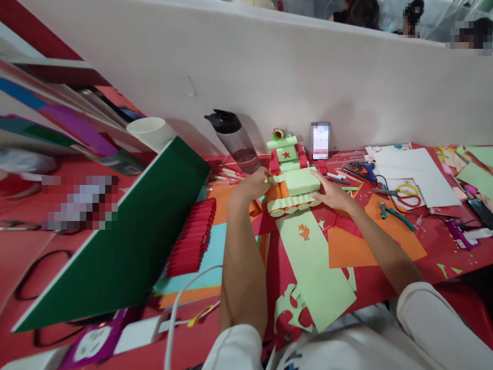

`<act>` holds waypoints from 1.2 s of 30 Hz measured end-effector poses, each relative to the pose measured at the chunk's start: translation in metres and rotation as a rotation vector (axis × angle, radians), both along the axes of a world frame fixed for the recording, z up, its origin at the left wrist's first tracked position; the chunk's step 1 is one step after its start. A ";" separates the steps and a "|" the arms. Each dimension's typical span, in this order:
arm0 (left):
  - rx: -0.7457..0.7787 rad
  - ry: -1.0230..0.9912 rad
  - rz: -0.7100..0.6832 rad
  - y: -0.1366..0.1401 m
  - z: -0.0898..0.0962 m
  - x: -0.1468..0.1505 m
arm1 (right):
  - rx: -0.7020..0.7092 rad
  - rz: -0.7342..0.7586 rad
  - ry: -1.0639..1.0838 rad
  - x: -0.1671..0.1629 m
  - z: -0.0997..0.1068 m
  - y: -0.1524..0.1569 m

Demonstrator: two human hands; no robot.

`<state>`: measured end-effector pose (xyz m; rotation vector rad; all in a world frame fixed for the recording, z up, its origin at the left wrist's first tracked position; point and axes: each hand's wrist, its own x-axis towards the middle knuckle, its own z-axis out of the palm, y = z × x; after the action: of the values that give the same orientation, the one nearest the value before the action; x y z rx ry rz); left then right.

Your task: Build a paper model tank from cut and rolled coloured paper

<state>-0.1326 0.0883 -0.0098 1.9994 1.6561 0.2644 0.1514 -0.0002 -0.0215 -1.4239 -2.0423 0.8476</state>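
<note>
No words or numbers can be read; a red star marks the light-green paper model by the worktop's far edge; the purple power strip's white label is illegible.

The left hand and right hand hold a paper tank. Behind the tank stand a starred model and a phone; behind-left, a bottle; right, scissors and pliers; in front, a green sheet.
</note>
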 end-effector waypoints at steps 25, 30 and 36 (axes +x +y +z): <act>-0.166 0.264 0.028 -0.030 0.039 0.020 | 0.160 -0.089 -0.187 0.004 0.015 -0.043; -0.027 0.319 0.050 -0.054 0.069 0.022 | 0.086 0.124 -0.243 -0.025 0.014 -0.071; 0.005 0.220 -0.216 -0.083 0.084 0.048 | 0.009 0.205 -0.438 -0.050 -0.019 -0.081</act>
<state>-0.0849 0.0052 0.0740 2.2562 1.5485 -0.0310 0.1013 -0.0813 -0.0404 -1.5164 -2.5489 0.6426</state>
